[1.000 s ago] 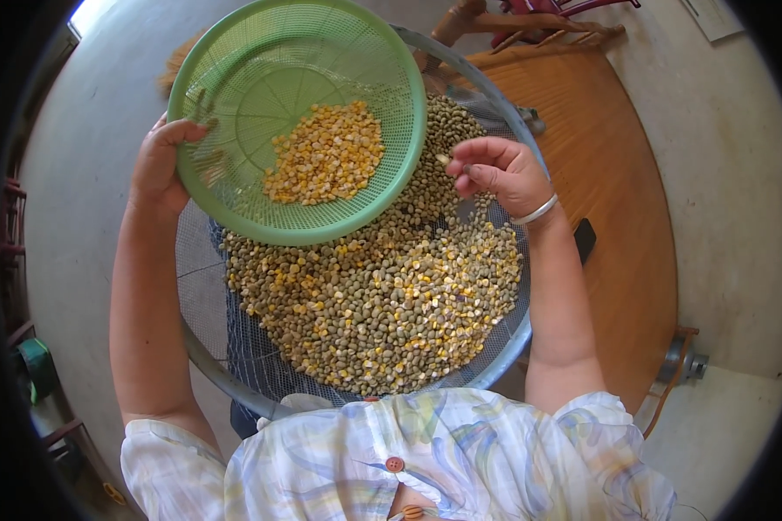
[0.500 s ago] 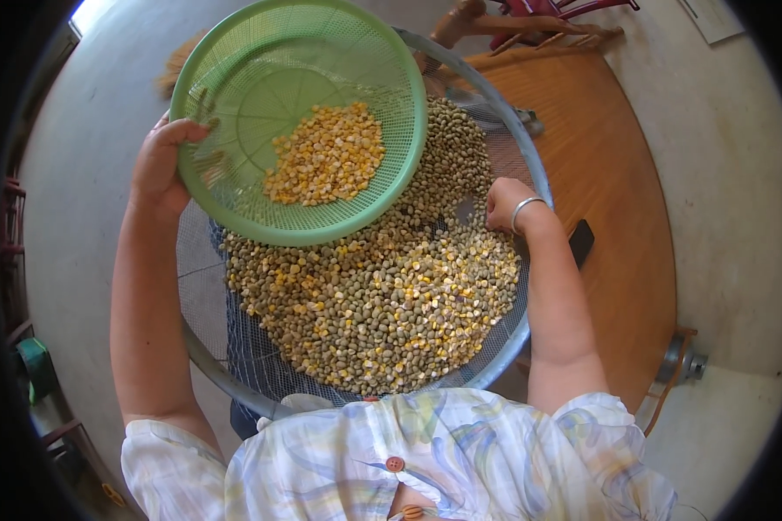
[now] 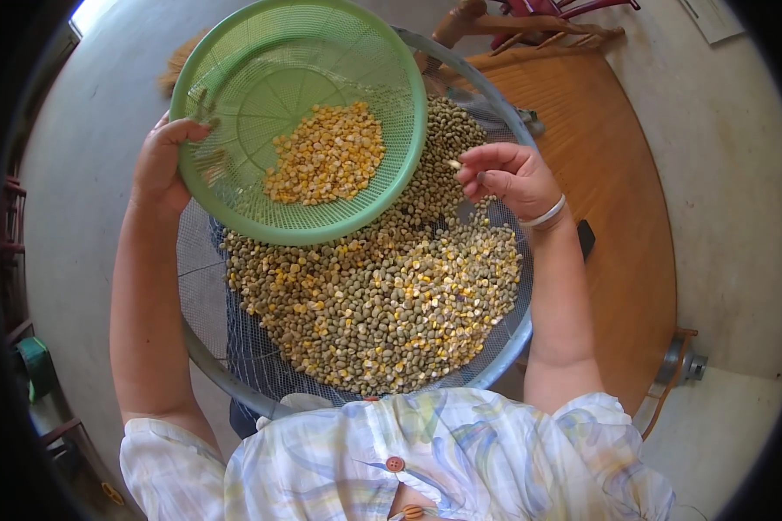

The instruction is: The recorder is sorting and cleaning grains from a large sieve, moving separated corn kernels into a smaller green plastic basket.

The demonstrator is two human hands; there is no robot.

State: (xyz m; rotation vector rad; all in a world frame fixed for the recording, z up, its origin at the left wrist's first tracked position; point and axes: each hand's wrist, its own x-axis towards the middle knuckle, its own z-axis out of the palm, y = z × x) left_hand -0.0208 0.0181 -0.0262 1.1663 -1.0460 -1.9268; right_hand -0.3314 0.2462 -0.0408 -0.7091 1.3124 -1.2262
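My left hand is closed on the rim of a green plastic mesh basket, thumb over the inside. The basket is tilted above the far left of a large round mesh sieve. A small heap of yellow corn kernels lies in the basket. Spread over the sieve are greenish-brown beans that look like raw coffee beans, mixed with pale and yellow kernels on the near side. Above the sieve's right part, my right hand has its fingers together, a pale kernel at their tips.
Under the sieve's right side stands a wooden table, with a dark phone partly behind my right forearm. A straw broom lies past the basket. Red and wooden chair parts are at the far edge.
My right hand has risen from the beans and moved away from me, toward the basket, and a pale kernel now shows at its fingertips. My left hand and the basket have stayed put.
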